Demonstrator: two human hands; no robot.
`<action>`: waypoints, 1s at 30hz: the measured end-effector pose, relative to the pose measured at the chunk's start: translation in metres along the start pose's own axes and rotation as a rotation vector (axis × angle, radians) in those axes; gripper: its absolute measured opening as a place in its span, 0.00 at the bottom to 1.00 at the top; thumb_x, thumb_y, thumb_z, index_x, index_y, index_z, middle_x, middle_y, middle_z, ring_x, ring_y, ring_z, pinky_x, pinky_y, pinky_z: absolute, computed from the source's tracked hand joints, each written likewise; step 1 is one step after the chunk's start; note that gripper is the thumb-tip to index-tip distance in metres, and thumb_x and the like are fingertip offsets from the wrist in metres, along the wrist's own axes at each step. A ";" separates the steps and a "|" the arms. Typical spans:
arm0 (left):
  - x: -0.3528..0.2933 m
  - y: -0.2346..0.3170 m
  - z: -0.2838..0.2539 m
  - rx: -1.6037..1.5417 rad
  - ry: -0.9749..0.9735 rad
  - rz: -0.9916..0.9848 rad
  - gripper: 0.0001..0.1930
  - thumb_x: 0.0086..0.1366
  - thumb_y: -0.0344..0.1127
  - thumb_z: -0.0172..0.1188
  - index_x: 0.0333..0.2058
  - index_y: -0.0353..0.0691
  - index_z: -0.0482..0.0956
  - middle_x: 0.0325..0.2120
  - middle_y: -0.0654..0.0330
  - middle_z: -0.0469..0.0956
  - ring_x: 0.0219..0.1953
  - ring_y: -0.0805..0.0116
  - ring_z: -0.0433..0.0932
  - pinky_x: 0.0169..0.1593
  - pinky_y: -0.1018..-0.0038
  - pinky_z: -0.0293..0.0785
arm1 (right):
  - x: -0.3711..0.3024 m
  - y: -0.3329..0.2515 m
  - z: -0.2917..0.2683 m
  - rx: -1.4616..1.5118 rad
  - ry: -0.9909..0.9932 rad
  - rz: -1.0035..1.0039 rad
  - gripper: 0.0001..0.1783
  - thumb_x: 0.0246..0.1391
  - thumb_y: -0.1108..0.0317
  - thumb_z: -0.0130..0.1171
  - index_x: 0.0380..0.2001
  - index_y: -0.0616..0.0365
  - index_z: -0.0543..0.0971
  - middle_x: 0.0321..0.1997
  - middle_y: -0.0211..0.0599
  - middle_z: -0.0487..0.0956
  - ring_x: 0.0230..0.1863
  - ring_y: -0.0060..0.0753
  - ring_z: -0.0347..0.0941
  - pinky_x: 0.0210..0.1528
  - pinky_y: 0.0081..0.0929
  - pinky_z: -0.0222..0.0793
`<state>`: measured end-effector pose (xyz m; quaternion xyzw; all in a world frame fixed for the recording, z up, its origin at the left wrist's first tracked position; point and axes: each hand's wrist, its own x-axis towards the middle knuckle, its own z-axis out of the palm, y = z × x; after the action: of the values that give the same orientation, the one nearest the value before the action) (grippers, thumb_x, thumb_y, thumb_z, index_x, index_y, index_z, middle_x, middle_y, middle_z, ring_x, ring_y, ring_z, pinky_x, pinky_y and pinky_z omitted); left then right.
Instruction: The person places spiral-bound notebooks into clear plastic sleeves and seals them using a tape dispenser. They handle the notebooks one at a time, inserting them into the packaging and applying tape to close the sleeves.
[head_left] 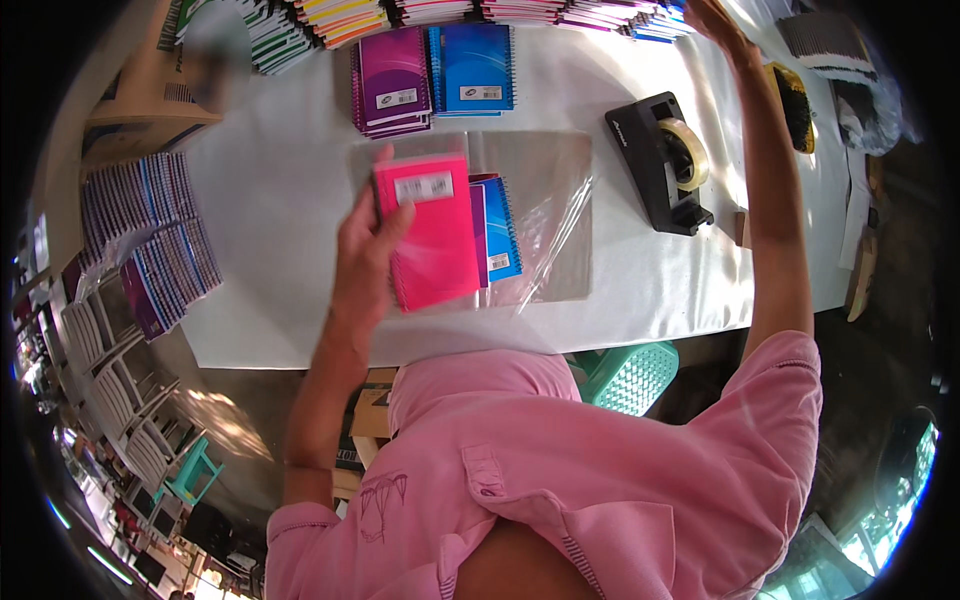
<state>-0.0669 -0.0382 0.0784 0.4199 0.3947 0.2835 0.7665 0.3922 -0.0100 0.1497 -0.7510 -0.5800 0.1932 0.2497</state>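
My left hand (367,245) is closed on the left edge of a bright pink notebook (432,245) with a white label. Under and beside it lie a purple notebook (480,235) and a blue spiral notebook (503,230), on a clear plastic sleeve (560,215) spread over the white table. Stretched to the far right, my right hand (722,30) is at the blue-edged end (660,22) of the far row of notebooks. Its fingers run to the picture's edge, so their hold is not visible.
Purple (393,75) and blue (474,70) notebook stacks lie beyond the sleeve. A black tape dispenser (645,165) stands right of it, with a brush (792,108) farther right. Spiral notebooks (150,230) are piled at the left by a cardboard box (150,100). A green stool (635,378) is below the table's near edge.
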 end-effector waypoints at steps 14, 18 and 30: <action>-0.016 -0.035 -0.019 -0.057 0.121 -0.019 0.33 0.66 0.27 0.55 0.67 0.35 0.53 0.53 0.58 0.71 0.53 0.73 0.70 0.60 0.75 0.63 | 0.049 0.013 -0.012 0.039 -0.116 0.016 0.12 0.57 0.70 0.56 0.43 0.62 0.78 0.31 0.35 0.77 0.26 0.24 0.69 0.24 0.25 0.64; -0.020 -0.020 -0.021 0.292 -0.071 -0.063 0.33 0.65 0.27 0.54 0.67 0.39 0.53 0.50 0.57 0.75 0.49 0.72 0.73 0.56 0.75 0.67 | 0.052 0.013 -0.003 -0.073 -0.127 -0.057 0.14 0.58 0.65 0.58 0.46 0.59 0.78 0.32 0.38 0.79 0.28 0.25 0.72 0.29 0.26 0.68; 0.028 -0.038 0.047 2.163 -1.155 0.905 0.31 0.57 0.38 0.61 0.61 0.59 0.67 0.58 0.65 0.69 0.69 0.51 0.53 0.69 0.42 0.44 | 0.056 0.020 -0.019 -0.258 -0.252 -0.063 0.14 0.55 0.70 0.58 0.45 0.58 0.78 0.39 0.36 0.79 0.40 0.28 0.71 0.45 0.28 0.64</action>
<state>-0.0087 -0.0548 0.0509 0.9748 -0.1380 -0.1642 -0.0619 0.4333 0.0371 0.1529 -0.7282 -0.6497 0.2020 0.0824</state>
